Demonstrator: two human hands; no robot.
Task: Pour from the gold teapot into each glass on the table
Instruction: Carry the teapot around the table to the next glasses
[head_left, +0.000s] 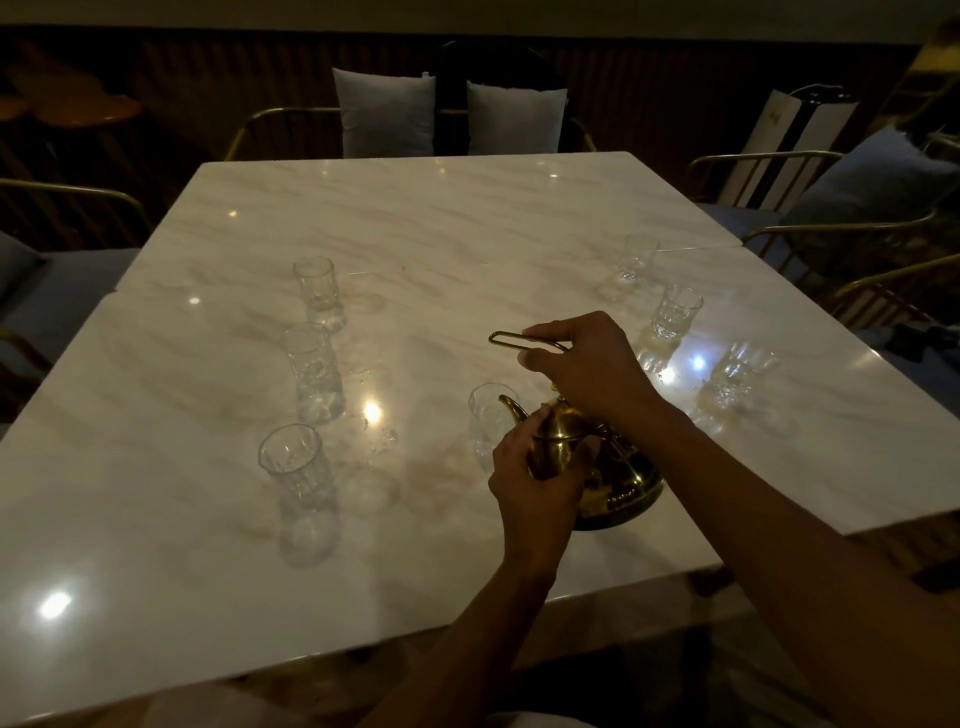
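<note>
Both arms reach in from the bottom edge over a pale marble table (208, 519), pretty dim lighting overall. Going left to right: three cut-glass tumblers stand in a rough line, near one (293, 467), middle one (313, 371), far one (318, 291), all upright and apart from each other. Then a fourth glass (485, 421) sits right by the spout of the gold teapot (613, 478), which is tilted toward it. Left hand (530, 483) wraps around the teapot's body near the spout. Right hand (582, 364) pinches the thin wire handle (514, 340) above it. Further right, three more glasses: far (636, 257), middle (672, 317), outer (740, 371). Can't tell if any hold liquid.
</note>
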